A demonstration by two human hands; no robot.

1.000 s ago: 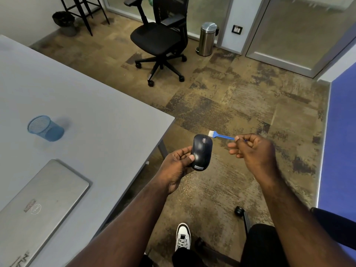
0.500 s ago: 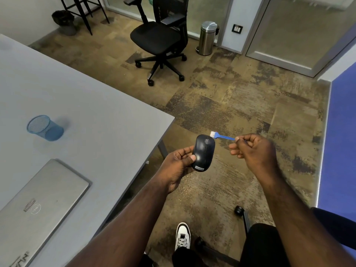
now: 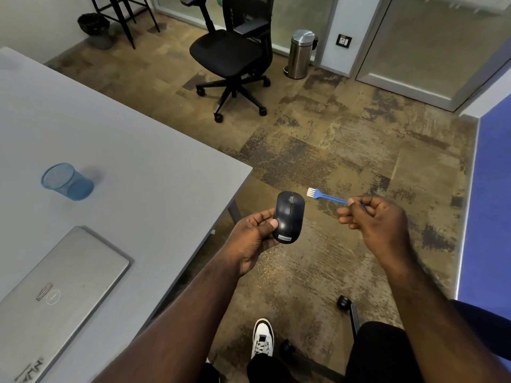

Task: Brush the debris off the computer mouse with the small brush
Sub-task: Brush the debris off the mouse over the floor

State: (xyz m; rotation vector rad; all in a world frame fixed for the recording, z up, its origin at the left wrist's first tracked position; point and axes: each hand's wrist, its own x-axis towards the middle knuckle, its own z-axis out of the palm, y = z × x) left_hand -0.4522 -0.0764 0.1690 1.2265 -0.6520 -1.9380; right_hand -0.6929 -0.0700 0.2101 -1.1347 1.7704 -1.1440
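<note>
A black computer mouse is held over the carpet, just off the table's corner, top side up. My left hand grips it from the left, thumb on its top. My right hand pinches the handle of a small blue brush with white bristles. The bristles point left and sit a short gap to the right of the mouse's front end, not touching it.
A grey table fills the left, holding a closed silver laptop and a blue mesh cup on its side. A black office chair and a steel bin stand farther off. My white shoe is below.
The brush head has drawn back to the right, from touching the mouse's front end to a small gap beside it. The mouse and left hand have barely shifted.
</note>
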